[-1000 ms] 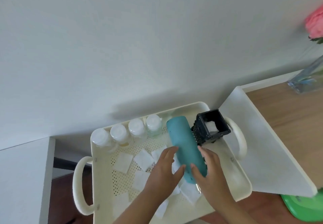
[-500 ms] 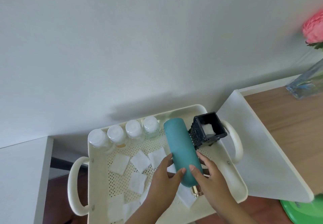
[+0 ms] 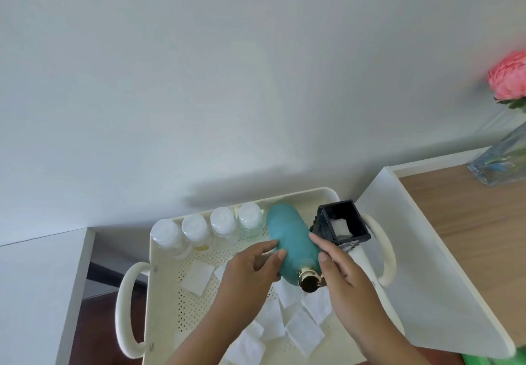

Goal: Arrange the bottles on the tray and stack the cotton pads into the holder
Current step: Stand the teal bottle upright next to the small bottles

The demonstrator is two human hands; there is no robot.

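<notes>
- Head view: we see a teal frosted bottle [image 3: 293, 242] with a gold cap, tilted over the cream perforated tray [image 3: 168, 293], cap end near.
- Our left hand [image 3: 250, 273] and right hand [image 3: 344, 276] clasp its sides.
- A black square holder [image 3: 344, 223] stands just right of it, four clear white-capped bottles [image 3: 196, 226] line the far left, and white square cotton pads [image 3: 198, 277] lie scattered nearer.

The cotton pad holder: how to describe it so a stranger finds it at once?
Look at the cream perforated tray with two handles. At its far right corner, beside the teal bottle, sits the holder. It is the only black, square, open-topped box there.
</notes>
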